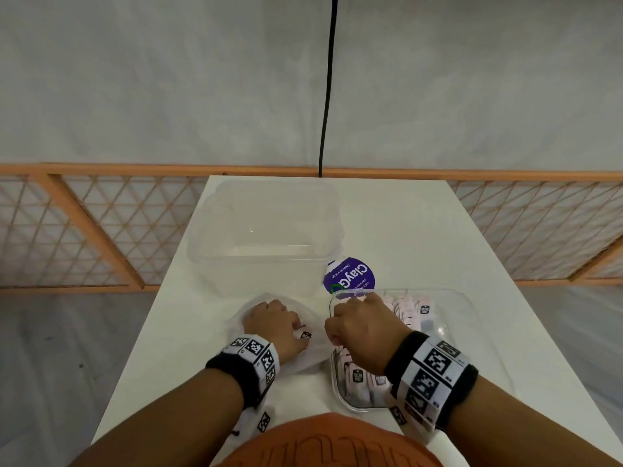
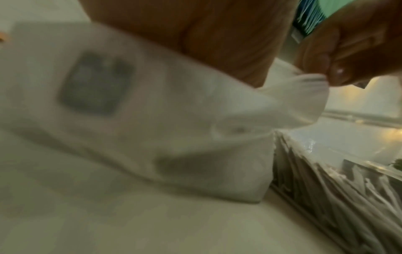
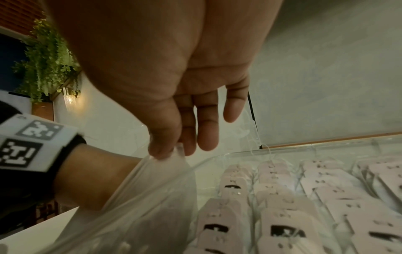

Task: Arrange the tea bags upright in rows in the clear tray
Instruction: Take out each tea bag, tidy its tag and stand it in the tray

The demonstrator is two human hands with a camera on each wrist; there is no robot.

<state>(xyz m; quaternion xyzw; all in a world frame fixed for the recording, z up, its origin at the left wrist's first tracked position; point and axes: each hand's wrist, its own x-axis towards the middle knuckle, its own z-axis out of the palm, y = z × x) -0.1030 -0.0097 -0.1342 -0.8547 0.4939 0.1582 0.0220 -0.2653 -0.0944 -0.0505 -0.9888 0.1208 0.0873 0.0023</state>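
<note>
White desk [image 1: 421, 230], pushed up against an orange lattice railing [image 1: 101, 224] with a grey wall behind and a black cable [image 1: 326, 96] hanging down it. A big empty clear tub [image 1: 263, 210] sits at the far left, with a purple round label [image 1: 350, 274] just beside it. The tea bags [image 3: 282, 197] are pale pink with dark printed tags, standing in rows in the clear tray [image 1: 465, 318] at the near right. Left of it lies a thin plastic bag [image 1: 313, 352] with at least one more tea bag inside. Left hand [image 1: 276, 328] has its grip closed on the bag; right hand [image 1: 364, 332] pinches the bag's edge between thumb and finger.
</note>
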